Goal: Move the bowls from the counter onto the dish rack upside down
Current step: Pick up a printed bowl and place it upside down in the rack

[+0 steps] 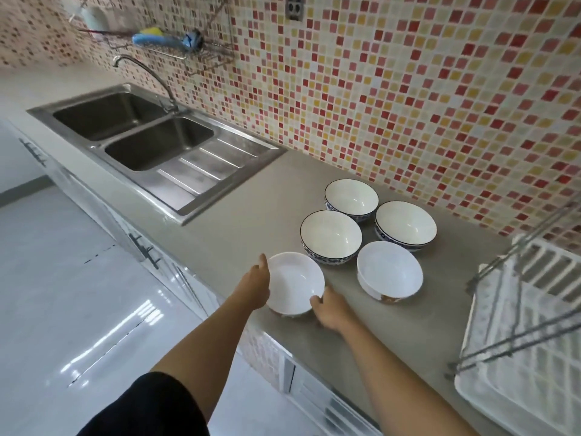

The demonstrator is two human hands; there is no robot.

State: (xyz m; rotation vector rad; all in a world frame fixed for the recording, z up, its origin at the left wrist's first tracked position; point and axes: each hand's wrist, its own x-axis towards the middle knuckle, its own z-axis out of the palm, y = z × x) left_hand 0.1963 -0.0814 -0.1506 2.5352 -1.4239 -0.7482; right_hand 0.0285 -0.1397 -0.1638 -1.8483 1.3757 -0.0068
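Note:
Several white bowls stand upright on the grey counter. The nearest white bowl sits by the counter's front edge, held on both sides: my left hand grips its left rim and my right hand grips its lower right rim. Behind it are a blue-patterned bowl, a plain white bowl, and two more blue-patterned bowls. The white dish rack with a metal frame stands at the right, with nothing on it.
A steel double sink with a drainboard and faucet lies to the left. A wire wall shelf holds brushes. The mosaic tile wall runs behind the counter. White cabinets and a glossy floor lie below.

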